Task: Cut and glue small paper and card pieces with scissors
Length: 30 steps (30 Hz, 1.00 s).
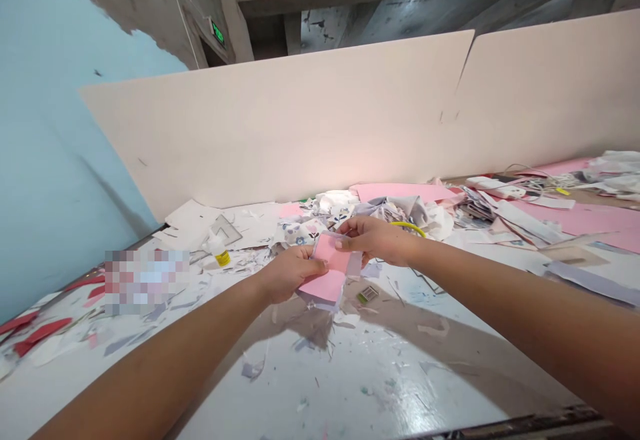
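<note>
Between my two hands, above the white table, is a pink piece of paper point(326, 279) with pale lilac material showing behind it and along its edges. My left hand point(289, 272) pinches its left side, thumb on the pink face. The upper right part is gripped by my right hand point(374, 240), its thumb also on the front. Just below and to the right lies a small green-edged item with a striped label point(367, 295). Behind the hands rests a crumpled floral cloth point(299, 232).
A white bottle with a yellow label point(220, 252) stands at left, near a clear square frame point(229, 230). Red scraps point(43, 337) lie far left. Pink sheets point(590, 223), a white power strip point(495, 187) and paper offcuts cover the right. A pale partition point(310, 127) closes off the back.
</note>
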Each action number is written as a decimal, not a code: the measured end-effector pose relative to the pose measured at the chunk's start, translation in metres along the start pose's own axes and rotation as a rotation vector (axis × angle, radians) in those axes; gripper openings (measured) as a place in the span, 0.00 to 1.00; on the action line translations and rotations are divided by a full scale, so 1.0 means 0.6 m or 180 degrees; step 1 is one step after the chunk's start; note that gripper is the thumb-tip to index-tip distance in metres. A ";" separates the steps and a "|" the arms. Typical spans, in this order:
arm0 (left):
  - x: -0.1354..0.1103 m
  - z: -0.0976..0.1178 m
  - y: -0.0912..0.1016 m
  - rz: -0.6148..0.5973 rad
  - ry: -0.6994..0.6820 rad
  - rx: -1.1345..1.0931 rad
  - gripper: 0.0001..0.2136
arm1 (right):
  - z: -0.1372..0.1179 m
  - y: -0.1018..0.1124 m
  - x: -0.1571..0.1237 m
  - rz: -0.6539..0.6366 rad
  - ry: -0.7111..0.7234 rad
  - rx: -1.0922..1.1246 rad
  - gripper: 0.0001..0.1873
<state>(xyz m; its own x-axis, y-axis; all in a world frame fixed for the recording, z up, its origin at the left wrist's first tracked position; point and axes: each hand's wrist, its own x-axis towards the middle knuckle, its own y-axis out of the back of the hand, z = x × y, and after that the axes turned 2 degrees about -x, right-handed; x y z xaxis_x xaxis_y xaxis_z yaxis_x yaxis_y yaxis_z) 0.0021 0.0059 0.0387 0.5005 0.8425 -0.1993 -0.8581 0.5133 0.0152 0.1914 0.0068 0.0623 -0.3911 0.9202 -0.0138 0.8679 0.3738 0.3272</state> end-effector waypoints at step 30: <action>-0.008 -0.075 -0.011 0.0536 -0.0204 -0.0857 0.14 | 0.108 0.126 0.020 0.1109 -0.0784 -0.3692 0.10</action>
<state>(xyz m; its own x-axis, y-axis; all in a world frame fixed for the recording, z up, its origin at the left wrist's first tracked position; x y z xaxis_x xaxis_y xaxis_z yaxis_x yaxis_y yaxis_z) -0.0001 -0.0091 -0.0044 0.3479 0.9249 -0.1537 -0.9247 0.3114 -0.2188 0.2720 0.0534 0.0258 -0.0166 0.9943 0.1053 0.0804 -0.1037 0.9914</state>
